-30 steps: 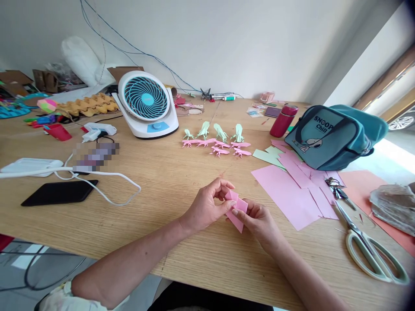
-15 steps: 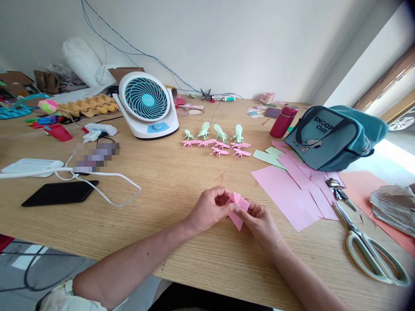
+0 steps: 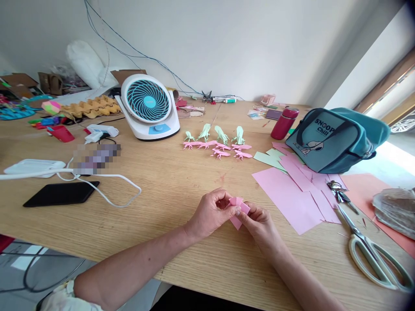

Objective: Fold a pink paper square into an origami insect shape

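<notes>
Both hands meet over the wooden table (image 3: pixel 181 181) near its front edge, pinching a small folded piece of pink paper (image 3: pixel 237 206). My left hand (image 3: pixel 212 211) grips its left side with thumb and fingers closed. From the right, my right hand (image 3: pixel 259 222) pinches its right side. Much of the paper is covered by my fingers. Farther back, several small folded pink paper figures (image 3: pixel 220 149) and green paper figures (image 3: pixel 214 133) stand in rows.
Pink paper sheets (image 3: pixel 292 194) lie to the right, with scissors (image 3: pixel 372 252), keys (image 3: pixel 337 190) and a teal bag (image 3: pixel 337 138) beyond. A red bottle (image 3: pixel 284 122), a white desk fan (image 3: pixel 147 106), a black phone (image 3: pixel 61 193) and a white cable (image 3: pixel 97 181) sit left and behind.
Both hands have closed in on the pink paper, which looks folded smaller and more hidden by the fingers. The view has shifted slightly.
</notes>
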